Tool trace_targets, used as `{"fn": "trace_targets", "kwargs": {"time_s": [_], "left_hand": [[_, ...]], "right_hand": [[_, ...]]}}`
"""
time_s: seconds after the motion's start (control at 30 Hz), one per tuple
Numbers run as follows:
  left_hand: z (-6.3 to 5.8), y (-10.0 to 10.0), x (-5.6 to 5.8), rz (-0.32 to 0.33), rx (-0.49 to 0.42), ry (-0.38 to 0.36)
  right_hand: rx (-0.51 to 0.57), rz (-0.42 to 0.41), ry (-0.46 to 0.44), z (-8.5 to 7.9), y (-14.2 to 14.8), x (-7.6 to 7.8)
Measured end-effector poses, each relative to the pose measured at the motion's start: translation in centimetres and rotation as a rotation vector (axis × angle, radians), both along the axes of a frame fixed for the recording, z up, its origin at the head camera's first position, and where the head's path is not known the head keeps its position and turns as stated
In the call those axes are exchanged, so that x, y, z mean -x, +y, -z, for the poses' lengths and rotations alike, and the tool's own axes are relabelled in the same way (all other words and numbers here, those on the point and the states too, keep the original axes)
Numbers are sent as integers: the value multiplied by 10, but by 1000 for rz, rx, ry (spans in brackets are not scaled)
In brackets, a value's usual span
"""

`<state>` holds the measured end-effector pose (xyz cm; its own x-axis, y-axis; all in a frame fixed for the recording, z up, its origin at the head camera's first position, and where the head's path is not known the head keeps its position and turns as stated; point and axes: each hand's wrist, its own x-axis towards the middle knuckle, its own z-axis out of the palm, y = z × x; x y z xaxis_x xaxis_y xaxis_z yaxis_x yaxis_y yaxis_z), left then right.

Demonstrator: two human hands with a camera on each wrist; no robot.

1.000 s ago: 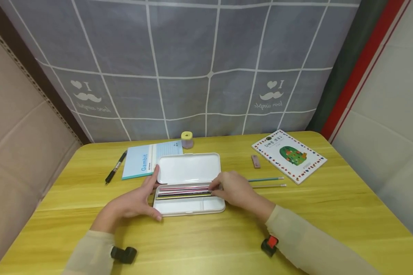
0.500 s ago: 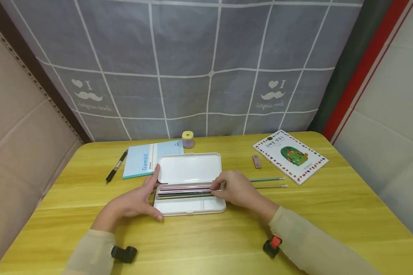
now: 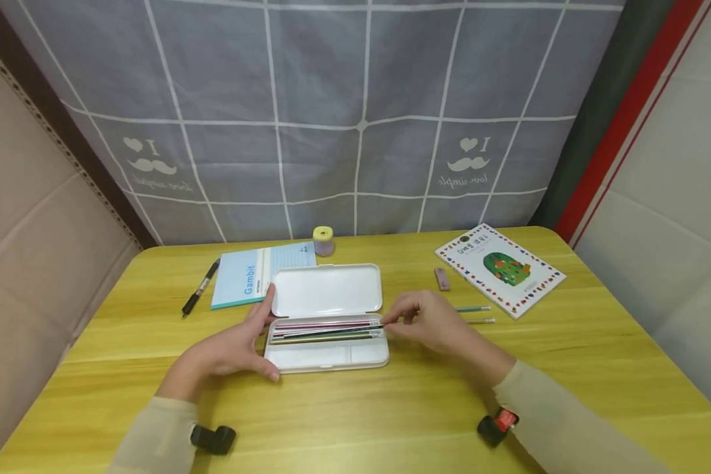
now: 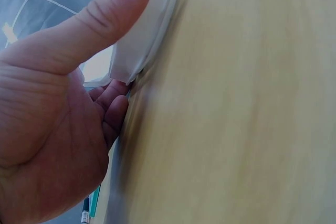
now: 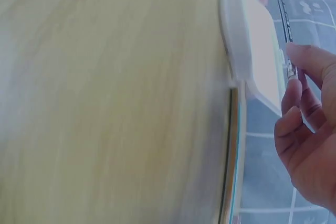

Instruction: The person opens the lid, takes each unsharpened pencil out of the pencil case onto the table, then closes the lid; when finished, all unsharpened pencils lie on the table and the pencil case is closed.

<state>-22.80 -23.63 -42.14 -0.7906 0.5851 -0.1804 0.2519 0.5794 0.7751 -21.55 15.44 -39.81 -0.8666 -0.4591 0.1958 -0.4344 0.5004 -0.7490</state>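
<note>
An open white pencil case (image 3: 308, 357) lies on the table, its lid (image 3: 326, 289) folded back. Several pencils (image 3: 320, 325) fill its rear compartment; the front compartments hold nothing. My left hand (image 3: 231, 352) holds the case by its left end, thumb along the front side and fingers at the back, partly hidden. At the case's right end, my right hand (image 3: 429, 321) pinches the end of a dark pencil (image 5: 285, 17) between thumb and fingers. That pencil slants over the others. Beyond the right hand, a teal pencil (image 3: 473, 309) and a tan pencil (image 3: 481, 320) stick out on the table.
A blue Gambit notebook (image 3: 237, 280) and a black pen (image 3: 200, 289) lie on the left. Behind the lid stands a small yellow-topped round item (image 3: 323, 241). A pinkish eraser (image 3: 442, 279) and a picture booklet (image 3: 500, 266) are at the back right.
My right hand has moved right from over the pencils to the case's right end, uncovering their ends, with the dark pencil pinched. My left hand keeps its place.
</note>
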Motion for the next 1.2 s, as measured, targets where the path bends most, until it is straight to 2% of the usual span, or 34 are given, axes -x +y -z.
{"fn": "trace_targets", "kwargs": {"time_s": [0.17,0.33,0.5,0.6,0.77,1.2], "left_hand": [[-2,1,0,-5,5,2],[-2,0,0,-7,11,-1],[-2,1,0,-10,13,-4],[-2,2,0,-7,14,0],[-4,1,0,-7,34,9],[-3,1,0,-7,34,0]], "right_hand": [[18,19,28,-2,19,1],[-20,58,18,0,40,-1],[-54,97,57,5,61,-6],[-87,150,73,8,72,-11],[-124,240,58,8,83,-15],[-181,310,18,10,103,-20]]}}
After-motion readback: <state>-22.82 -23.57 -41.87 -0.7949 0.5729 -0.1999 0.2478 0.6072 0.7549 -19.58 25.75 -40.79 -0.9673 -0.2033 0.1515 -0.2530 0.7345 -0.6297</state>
